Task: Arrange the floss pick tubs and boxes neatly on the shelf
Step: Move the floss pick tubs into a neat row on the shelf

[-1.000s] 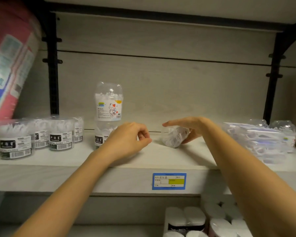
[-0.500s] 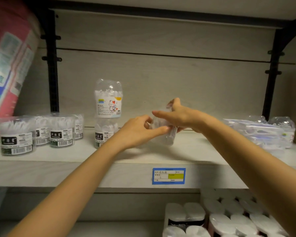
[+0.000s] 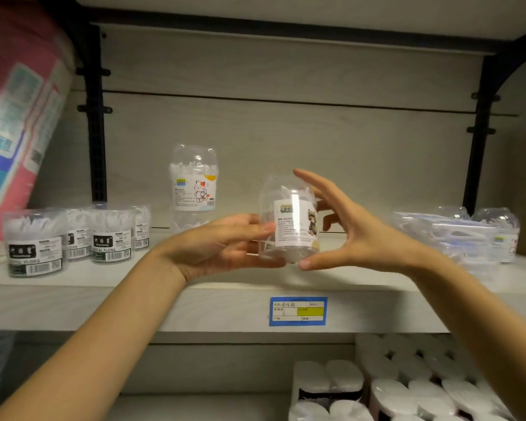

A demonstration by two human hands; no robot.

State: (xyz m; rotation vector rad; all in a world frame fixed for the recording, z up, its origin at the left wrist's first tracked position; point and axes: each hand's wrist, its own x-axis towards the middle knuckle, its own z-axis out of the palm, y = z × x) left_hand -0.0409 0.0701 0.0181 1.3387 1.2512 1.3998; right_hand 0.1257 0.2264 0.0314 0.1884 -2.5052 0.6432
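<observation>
Blue-and-yellow price tag (image 3: 298, 311) at centre; wrapped white rolls (image 3: 389, 390) stacked below at near right; pink-and-blue pack (image 3: 16, 117) leaning at far left

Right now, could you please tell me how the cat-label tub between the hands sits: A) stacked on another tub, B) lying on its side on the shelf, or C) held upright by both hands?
C: the left hand and right hand grip the tub, its label upright, above the shelf.
</observation>
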